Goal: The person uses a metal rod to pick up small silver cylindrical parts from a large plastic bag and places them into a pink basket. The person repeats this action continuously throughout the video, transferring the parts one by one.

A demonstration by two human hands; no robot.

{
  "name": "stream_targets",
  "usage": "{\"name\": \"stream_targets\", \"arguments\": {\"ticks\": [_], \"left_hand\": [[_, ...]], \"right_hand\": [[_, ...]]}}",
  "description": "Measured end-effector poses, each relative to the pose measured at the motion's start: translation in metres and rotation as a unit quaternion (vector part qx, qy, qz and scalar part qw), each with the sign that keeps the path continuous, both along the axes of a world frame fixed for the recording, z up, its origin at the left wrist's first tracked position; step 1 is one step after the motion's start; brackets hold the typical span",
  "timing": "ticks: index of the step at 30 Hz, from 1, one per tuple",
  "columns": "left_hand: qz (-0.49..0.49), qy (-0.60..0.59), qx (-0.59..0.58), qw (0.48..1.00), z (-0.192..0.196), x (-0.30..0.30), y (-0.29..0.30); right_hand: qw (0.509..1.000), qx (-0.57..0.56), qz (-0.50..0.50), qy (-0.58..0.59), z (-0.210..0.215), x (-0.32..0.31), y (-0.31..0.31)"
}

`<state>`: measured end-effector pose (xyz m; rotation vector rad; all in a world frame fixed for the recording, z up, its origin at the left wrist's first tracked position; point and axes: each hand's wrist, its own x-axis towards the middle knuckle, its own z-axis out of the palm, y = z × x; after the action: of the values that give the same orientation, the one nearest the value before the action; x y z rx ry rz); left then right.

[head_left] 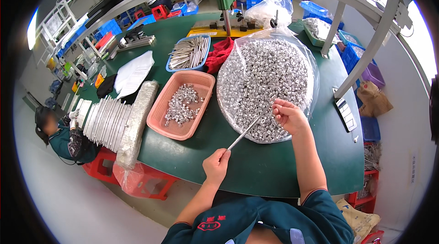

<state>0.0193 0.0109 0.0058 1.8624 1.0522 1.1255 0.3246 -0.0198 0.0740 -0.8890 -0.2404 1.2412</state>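
Note:
My left hand (216, 166) is closed round the near end of a thin silver metal rod (247, 135), which slants up to the right. At the rod's far end, the fingers of my right hand (288, 115) are pinched together; what they hold is too small to make out. Both hands are at the near side of a large round heap of small silver metal fittings (274, 75), which lies in a clear plastic bag (313, 72). To its left, a pink plastic basket (157, 124) holds a smaller pile of similar fittings (183, 104).
A blue basket of metal rods (188, 53) stands behind the pink one, beside a red cloth (219, 55). Stacked rods (107, 123) and a wrapped bundle (139, 123) lie left. A co-worker (68, 136) sits there. A shelf post (366, 45) rises at right, near a phone (345, 114).

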Motion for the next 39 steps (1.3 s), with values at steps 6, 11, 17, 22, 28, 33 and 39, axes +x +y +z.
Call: {"name": "stream_targets", "arguments": {"ticks": [6, 11, 17, 22, 28, 33, 39], "left_hand": [[-0.012, 0.019, 0.015, 1.0, -0.003, -0.002, 0.001], [-0.029, 0.018, 0.023, 0.999, -0.002, -0.002, 0.0], [-0.031, 0.032, 0.038, 0.998, -0.002, -0.002, 0.0], [-0.022, 0.039, 0.041, 0.998, 0.001, 0.0, -0.001], [-0.004, 0.042, 0.041, 0.998, -0.003, 0.0, -0.001], [-0.004, 0.039, 0.035, 0.999, -0.003, -0.001, 0.001], [-0.007, 0.019, 0.022, 1.0, -0.005, -0.002, 0.001]], "right_hand": [[0.999, 0.005, -0.037, -0.029, -0.003, 0.011, -0.002], [0.999, 0.034, -0.037, -0.001, -0.014, 0.015, -0.001], [0.999, 0.031, -0.014, -0.002, -0.016, 0.012, 0.001], [0.999, 0.032, -0.002, -0.013, -0.008, 0.009, 0.001], [0.998, 0.054, -0.015, 0.006, 0.002, -0.004, 0.001], [0.996, 0.091, -0.009, -0.009, 0.002, -0.005, 0.0], [0.997, 0.069, -0.004, -0.033, -0.001, -0.004, 0.001]]}}
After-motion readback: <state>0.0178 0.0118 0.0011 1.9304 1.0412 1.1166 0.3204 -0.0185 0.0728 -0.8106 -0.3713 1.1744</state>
